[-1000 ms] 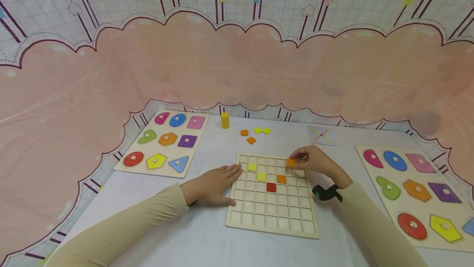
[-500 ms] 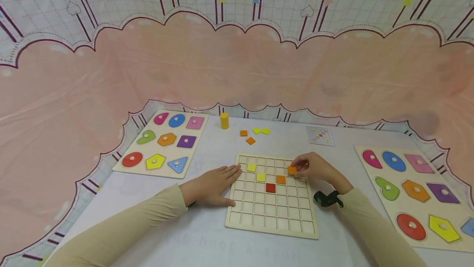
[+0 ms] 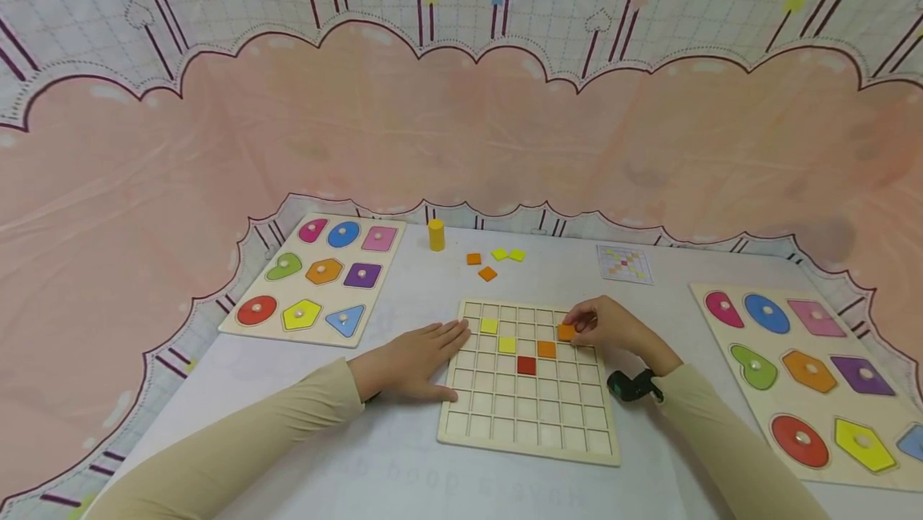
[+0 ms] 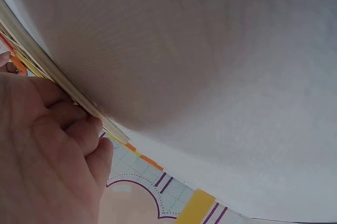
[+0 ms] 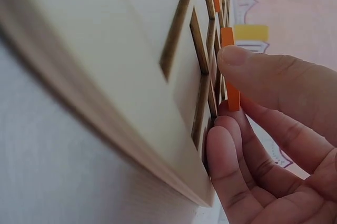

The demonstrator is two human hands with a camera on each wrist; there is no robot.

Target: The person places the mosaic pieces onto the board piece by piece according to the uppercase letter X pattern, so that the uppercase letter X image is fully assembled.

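My right hand (image 3: 613,326) pinches an orange square tile (image 3: 566,332) between thumb and fingers, over the upper right of a wooden grid board (image 3: 530,453). In the right wrist view that orange tile (image 5: 230,71) stands edge-on, just off the board's face. On the board sit two yellow tiles (image 3: 507,344), an orange tile (image 3: 546,349) and a red tile (image 3: 526,365), forming two diagonals that meet at the red one. My left hand (image 3: 411,361) lies with straight fingers on the board's left edge, and the left wrist view shows its fingers (image 4: 87,132) against that edge.
Behind the board lie two loose orange tiles (image 3: 487,273) and two loose yellow tiles (image 3: 517,255). A yellow cylinder (image 3: 436,235) stands upright near them. A patterned card (image 3: 624,264) lies at the back right. Shape puzzle boards flank the grid, one left (image 3: 312,280) and one right (image 3: 786,417).
My right hand has brought the orange tile slightly down the board, from the top row towards the second. The left hand stays in place on the board's edge.
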